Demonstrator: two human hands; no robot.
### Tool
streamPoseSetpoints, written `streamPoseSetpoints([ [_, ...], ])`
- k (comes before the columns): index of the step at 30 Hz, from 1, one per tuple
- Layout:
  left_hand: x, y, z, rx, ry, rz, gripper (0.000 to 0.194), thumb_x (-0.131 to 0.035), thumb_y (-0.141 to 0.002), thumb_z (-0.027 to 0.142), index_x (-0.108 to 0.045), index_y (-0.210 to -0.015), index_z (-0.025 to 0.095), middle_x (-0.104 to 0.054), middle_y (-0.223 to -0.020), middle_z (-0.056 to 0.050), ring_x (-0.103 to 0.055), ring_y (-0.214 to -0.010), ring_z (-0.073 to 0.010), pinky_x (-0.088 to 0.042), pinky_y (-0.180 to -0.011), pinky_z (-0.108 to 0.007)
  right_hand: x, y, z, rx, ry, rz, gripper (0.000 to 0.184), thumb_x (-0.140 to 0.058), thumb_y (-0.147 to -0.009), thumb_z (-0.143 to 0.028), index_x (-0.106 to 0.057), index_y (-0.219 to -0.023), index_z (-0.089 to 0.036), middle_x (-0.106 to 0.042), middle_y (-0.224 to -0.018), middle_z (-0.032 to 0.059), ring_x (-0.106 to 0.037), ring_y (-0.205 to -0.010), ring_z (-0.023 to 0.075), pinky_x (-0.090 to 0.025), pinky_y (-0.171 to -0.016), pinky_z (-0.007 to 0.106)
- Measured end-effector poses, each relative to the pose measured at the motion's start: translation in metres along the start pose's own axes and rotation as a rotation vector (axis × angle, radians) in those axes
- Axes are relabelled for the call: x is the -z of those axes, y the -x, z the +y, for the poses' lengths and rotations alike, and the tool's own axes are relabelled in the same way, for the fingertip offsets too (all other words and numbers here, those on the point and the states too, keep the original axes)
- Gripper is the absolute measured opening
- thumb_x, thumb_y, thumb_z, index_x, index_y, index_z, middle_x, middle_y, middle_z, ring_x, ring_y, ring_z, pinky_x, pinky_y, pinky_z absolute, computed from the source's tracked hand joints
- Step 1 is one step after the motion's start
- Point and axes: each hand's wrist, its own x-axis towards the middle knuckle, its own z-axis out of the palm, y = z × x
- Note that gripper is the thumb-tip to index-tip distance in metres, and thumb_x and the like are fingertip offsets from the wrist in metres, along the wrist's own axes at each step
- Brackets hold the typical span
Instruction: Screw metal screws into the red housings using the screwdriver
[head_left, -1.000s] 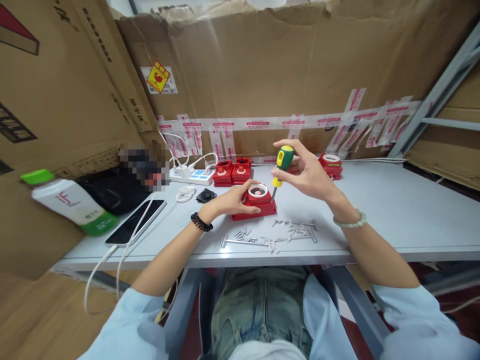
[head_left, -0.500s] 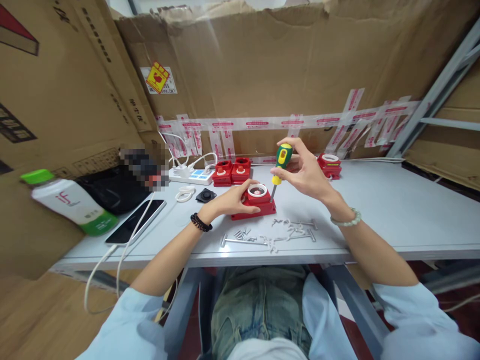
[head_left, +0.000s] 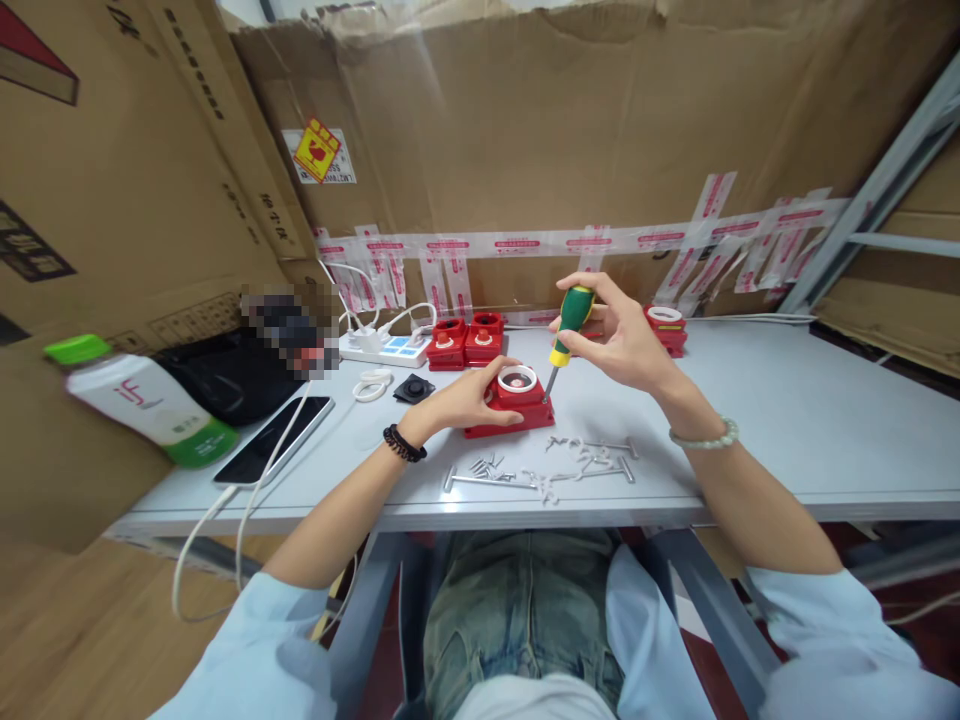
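My left hand [head_left: 480,398] grips the left side of a red box-like housing [head_left: 531,412] with a white ring on its top, holding it against the table. In my right hand [head_left: 619,335] is a screwdriver [head_left: 576,312] with a green and yellow handle, tilted to the right. Its tip meets the right corner of the housing; a screw there is too small to make out. Just in front lie several loose screws [head_left: 487,466] and metal T-shaped rods [head_left: 495,482] with white string [head_left: 551,485].
Two red housings [head_left: 465,343] stand behind by a power strip [head_left: 394,350]; another red housing [head_left: 667,330] is behind my right hand. Leftward are a small black square part [head_left: 414,389], a phone [head_left: 277,440] with its cable, and a bottle [head_left: 150,410]. Cardboard [head_left: 510,150] walls the back.
The screwdriver handle has turned and leans further to the right, with my right hand shifted slightly right. My left hand keeps its grip on the red housing.
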Motion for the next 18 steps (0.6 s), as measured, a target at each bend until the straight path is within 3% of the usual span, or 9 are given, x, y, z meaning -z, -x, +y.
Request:
streamPoseSetpoints([
  [4,-0.001,0.000,0.001,0.016,-0.022,0.016,0.076,-0.074,-0.073,0.051,-0.041,-0.136,0.022,-0.058,-0.134,-0.011,-0.060,-0.118,-0.0295,-0.047,-0.098,-0.038,0.000,0.001,0.003,-0.017,0.168,0.108,0.040,-0.067,-0.079,-0.029,-0.050,-0.115,-0.024,-0.055,-0.089,-0.0007,-0.057,-0.072,0.0141,-0.051,-0.065,0.031],
  [9,0.008,0.007,-0.001,0.072,-0.036,-0.014,0.082,-0.067,-0.078,0.057,-0.031,-0.143,0.022,-0.042,-0.150,-0.015,-0.051,-0.129,-0.0302,-0.042,-0.106,-0.041,0.000,0.000,0.006,-0.056,0.251,0.133,0.042,-0.069,-0.076,-0.030,-0.050,-0.113,-0.021,-0.055,-0.095,0.0014,-0.053,-0.070,0.0128,-0.047,-0.063,0.030],
  [14,0.023,0.029,-0.016,0.220,-0.093,-0.075,0.074,-0.062,-0.079,0.064,-0.044,-0.136,0.020,-0.056,-0.138,-0.014,-0.056,-0.121,-0.0314,-0.045,-0.101,-0.043,-0.001,0.000,0.003,-0.066,0.273,0.132,0.043,-0.068,-0.077,-0.029,-0.048,-0.114,-0.021,-0.056,-0.097,0.0027,-0.054,-0.071,0.0133,-0.047,-0.066,0.031],
  [18,0.024,0.038,-0.025,0.226,-0.100,-0.063,0.074,-0.062,-0.077,0.066,-0.046,-0.132,0.019,-0.060,-0.133,-0.014,-0.060,-0.114,-0.0310,-0.048,-0.094,-0.040,0.001,0.000,-0.001,-0.034,0.263,0.152,0.039,-0.067,-0.077,-0.030,-0.050,-0.111,-0.022,-0.056,-0.092,0.0008,-0.053,-0.067,0.0127,-0.048,-0.064,0.031],
])
